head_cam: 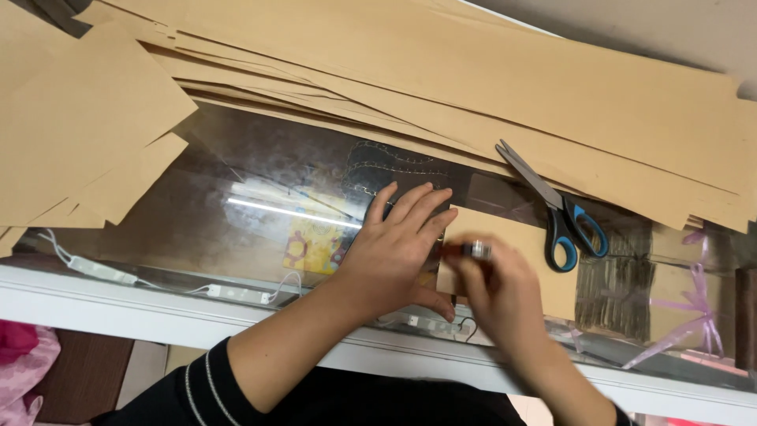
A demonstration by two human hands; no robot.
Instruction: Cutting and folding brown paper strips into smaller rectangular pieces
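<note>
Head view: a small brown paper piece (516, 264) lies at centre right on the glass worktop (236, 181). The left hand (394, 252) presses flat beside it, fingers spread. The right hand (497, 296) – blurred – pinches a small dark tool (469, 251), seemingly marking or gluing; steady alignment matters. Scissors (556, 213) rest upper right, beneath stacked paper sheets (473, 71).

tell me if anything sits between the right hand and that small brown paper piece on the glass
Nothing visible does. The right hand is already over the small brown paper piece, holding a small blurred tool against its left edge, while the left hand lies flat beside it on the glass top. The scissors lie off to the side.
</note>
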